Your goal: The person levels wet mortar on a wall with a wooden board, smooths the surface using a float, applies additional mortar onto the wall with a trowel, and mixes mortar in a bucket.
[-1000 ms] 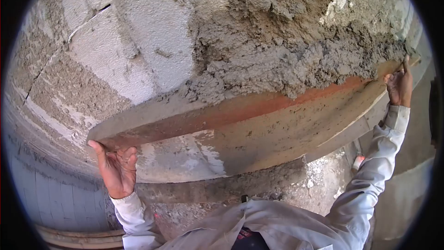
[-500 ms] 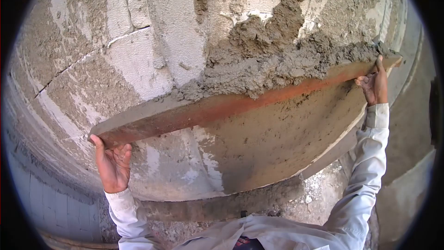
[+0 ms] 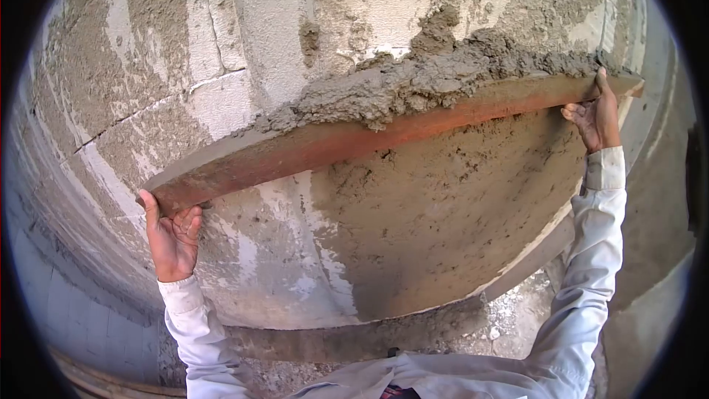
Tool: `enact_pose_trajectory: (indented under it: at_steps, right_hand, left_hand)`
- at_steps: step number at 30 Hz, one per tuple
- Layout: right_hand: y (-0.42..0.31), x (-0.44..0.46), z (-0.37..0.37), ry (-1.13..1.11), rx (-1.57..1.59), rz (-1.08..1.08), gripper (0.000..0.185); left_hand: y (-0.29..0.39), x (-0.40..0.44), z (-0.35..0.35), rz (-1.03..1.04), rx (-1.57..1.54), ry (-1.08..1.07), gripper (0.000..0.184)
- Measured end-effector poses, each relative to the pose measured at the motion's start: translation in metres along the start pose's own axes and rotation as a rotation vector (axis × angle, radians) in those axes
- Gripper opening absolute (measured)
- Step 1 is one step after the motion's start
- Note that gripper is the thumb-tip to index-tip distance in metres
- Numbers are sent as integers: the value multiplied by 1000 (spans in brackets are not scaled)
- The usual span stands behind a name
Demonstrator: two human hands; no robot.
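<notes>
A long reddish-brown straightedge board (image 3: pixel 347 149) lies across the wall, its right end higher than its left. Wet grey mortar (image 3: pixel 413 85) is heaped along its upper face, thickest from the middle to the right. My left hand (image 3: pixel 174 240) grips the board's left end, thumb on the outer face and fingers underneath. At the other end, my right hand (image 3: pixel 595 118) holds it with the thumb over the upper edge and fingers curled below. Beneath the board, a band of smoothed mortar (image 3: pixel 436 207) covers the right part of the wall.
Above stands the block wall (image 3: pixel 273 22), with rough mortar patches and pale bare strips. A ledge (image 3: pixel 354 338) runs along its foot, with rubble-strewn ground (image 3: pixel 521 303) beyond. Another grey wall surface (image 3: pixel 96 325) is at the lower left.
Both hands have slid the board up the wall, and the mortar pile has risen with it. More smoothed surface shows below, and the mortar patch above is more covered.
</notes>
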State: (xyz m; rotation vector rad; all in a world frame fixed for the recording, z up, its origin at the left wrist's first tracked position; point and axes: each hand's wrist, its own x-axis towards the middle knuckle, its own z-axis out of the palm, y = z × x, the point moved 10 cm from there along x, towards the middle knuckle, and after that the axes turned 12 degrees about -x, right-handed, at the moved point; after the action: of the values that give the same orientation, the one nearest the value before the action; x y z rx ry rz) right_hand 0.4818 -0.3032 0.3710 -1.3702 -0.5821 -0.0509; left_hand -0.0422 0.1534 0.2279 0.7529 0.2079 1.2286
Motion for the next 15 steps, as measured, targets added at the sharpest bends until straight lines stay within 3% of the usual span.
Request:
enact_pose_trajectory:
  at_steps: [8,10,15]
  right_hand:
    - [-2,-1,-3,50,22,0,66]
    - [11,-4,-6,58,35,13,69]
    - [53,-72,17,123,58,87,77]
  left_hand:
    - [-7,-6,-3,-48,-35,9,63]
    - [-9,-6,-14,-104,-58,8,64]
    - [14,-15,-71,-10,4,-11,68]
